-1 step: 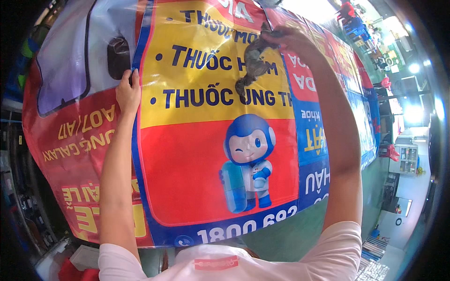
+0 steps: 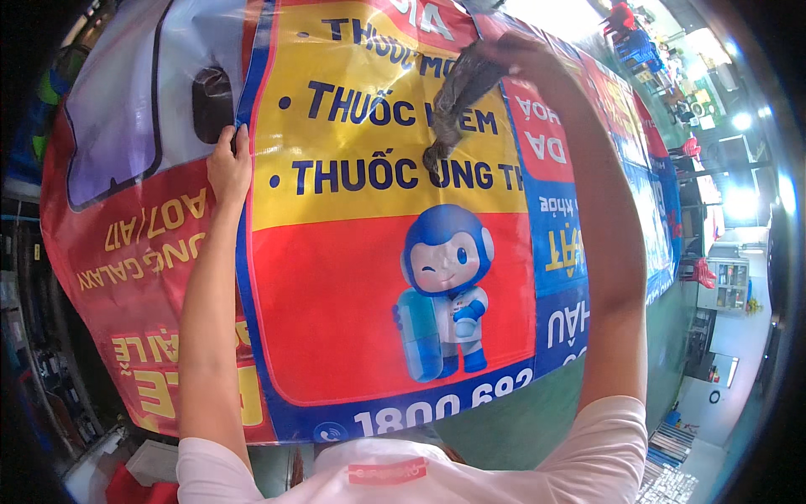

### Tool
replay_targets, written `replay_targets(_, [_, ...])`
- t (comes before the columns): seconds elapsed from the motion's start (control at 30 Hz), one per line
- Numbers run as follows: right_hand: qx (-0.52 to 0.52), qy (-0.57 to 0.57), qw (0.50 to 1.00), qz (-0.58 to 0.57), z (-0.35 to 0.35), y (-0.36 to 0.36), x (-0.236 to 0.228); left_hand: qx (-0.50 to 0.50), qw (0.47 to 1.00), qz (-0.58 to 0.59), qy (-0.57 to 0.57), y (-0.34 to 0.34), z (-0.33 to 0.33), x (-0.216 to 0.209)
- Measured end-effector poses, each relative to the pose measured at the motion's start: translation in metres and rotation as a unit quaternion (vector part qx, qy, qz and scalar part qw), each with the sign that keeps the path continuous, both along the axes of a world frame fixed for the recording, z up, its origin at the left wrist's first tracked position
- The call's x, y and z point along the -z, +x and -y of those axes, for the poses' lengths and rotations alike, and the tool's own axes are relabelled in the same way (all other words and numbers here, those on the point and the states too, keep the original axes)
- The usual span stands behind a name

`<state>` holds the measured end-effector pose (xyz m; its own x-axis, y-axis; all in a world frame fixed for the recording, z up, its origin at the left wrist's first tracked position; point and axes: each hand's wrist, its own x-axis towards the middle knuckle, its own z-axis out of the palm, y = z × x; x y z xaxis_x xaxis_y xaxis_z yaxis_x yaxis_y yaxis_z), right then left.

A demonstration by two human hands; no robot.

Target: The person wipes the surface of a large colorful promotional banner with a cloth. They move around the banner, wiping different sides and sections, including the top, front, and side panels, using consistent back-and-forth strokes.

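Observation:
My right hand (image 2: 519,57) is closed on the upper end of a crumpled dark grey rag (image 2: 460,105). The rag trails down across the yellow part of a large glossy printed banner (image 2: 361,294). This banner shows a blue-and-white cartoon figure with a capsule on a red field, framed by a blue border. At its left blue edge my left hand (image 2: 228,164) is closed, thumb and fingers pinching the sheet there, as far as I can see. The fingers' undersides are hidden.
Another red and lilac banner (image 2: 134,227) lies to the left. Blue and red printed sheets (image 2: 558,277) extend to the right. Green floor (image 2: 487,428) shows below. On the far right stand a glass-fronted cabinet (image 2: 729,286) and blue and red items (image 2: 640,50).
The rag hangs straighter and fuller than before, less twisted. My right hand has shifted slightly and its grip on the rag looks different. My left hand stays put.

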<state>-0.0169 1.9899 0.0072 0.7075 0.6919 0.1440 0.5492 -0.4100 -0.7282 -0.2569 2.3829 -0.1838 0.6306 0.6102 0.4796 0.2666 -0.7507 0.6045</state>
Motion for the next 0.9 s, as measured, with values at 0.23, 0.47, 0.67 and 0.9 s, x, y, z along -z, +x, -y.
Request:
replay_targets(0.23, [-0.154, -0.268, 0.939, -0.153, 0.045, -0.038, 0.008, 0.023, 0.999, -0.017, -0.042, 0.003, -0.004, -0.003])
replay_targets(0.47, [0.139, -0.235, 0.957, 0.101, -0.006, -0.102, 0.251, 0.019, 0.999, -0.013, -0.029, 0.002, -0.004, -0.004])
replay_targets(0.67, [0.432, -0.239, 0.869, 0.032, -0.099, -0.053, 0.267, 0.018, 0.999, -0.034, -0.018, 0.001, -0.001, -0.008])
replay_targets(0.9, [0.044, -0.159, 0.975, 0.148, -0.19, -0.223, 0.243, 0.022, 0.998, 0.043, 0.032, 0.006, -0.001, -0.005])
